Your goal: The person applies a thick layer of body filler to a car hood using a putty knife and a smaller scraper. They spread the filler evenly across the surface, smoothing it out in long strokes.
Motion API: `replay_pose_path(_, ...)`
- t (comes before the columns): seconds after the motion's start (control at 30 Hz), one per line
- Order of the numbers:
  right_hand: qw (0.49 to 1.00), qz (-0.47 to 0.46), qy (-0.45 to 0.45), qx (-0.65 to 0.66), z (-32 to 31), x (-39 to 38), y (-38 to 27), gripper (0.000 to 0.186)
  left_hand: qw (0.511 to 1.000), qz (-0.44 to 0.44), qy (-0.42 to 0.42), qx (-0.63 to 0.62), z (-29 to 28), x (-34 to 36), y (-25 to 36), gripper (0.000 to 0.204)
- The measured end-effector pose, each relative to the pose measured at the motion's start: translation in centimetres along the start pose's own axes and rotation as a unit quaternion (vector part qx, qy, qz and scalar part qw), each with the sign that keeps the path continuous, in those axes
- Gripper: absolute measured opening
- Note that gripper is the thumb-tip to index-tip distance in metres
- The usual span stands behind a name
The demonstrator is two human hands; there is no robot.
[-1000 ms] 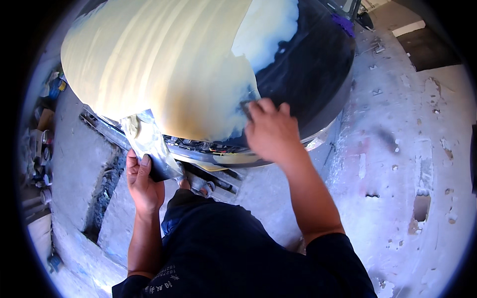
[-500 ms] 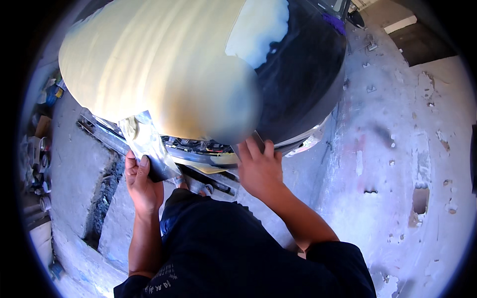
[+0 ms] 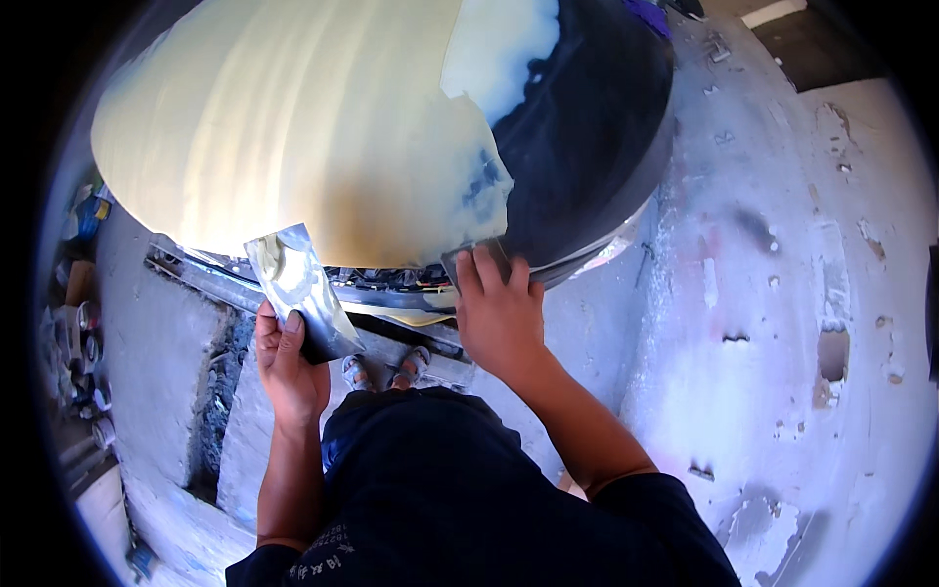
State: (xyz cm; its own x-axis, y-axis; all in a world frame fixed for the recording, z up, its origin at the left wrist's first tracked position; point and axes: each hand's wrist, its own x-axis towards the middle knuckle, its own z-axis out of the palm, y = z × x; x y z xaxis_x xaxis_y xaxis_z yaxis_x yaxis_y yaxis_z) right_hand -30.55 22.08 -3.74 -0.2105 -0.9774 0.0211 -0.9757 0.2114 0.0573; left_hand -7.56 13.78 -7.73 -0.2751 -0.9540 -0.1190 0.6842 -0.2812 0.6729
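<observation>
A car hood [image 3: 284, 117] fills the upper middle, mostly coated in cream filler, with a pale patch and a dark, glossy right side. My left hand [image 3: 291, 370] grips a shiny metal plate [image 3: 331, 331] with a creamy lump on it, held just in front of the hood's edge. My right hand [image 3: 502, 318] has its fingers over a dark grey flat scraper or pad [image 3: 457, 264] at the hood's lower edge, where cream meets black.
Below the hood are the exposed grille and bumper [image 3: 391, 293]. My sandalled feet stand on cracked, channelled concrete [image 3: 156, 352]. Cans and cartons [image 3: 78, 313] line the left side; patchy pale floor [image 3: 763, 313] lies to the right, with a purple object [image 3: 646, 18] at the hood's far corner.
My right hand has moved down and left from the dark-cream boundary to the hood's lower edge with the flat tool. My left hand still holds the plate, nearly in place.
</observation>
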Motion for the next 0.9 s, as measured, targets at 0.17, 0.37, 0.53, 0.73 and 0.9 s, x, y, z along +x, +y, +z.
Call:
replay_pose_path(0.17,1.0,0.017,-0.012,-0.012,0.1,-3.0,2.0,0.054,0.999,-0.002,-0.032,-0.009,0.3,0.5,0.4,0.029)
replay_pose_path(0.37,0.997,0.042,0.061,0.038,-4.4,3.1,4.4,0.048,0.999,-0.009,-0.034,-0.018,0.0,0.7,0.7,0.028)
replay_pose_path(0.53,0.997,0.059,0.022,0.045,-4.0,5.5,2.6,0.047,1.0,-0.002,-0.025,0.001,1.3,0.2,1.4,0.029)
replay_pose_path(0.73,0.999,0.043,0.0,-0.003,-1.8,0.3,1.1,0.054,1.0,-0.009,-0.005,0.006,1.6,-0.1,1.5,0.028)
replay_pose_path(0.9,0.999,0.028,-0.015,-0.001,-1.2,-2.0,1.9,0.054,1.0,-0.016,-0.02,0.002,1.4,0.1,1.4,0.027)
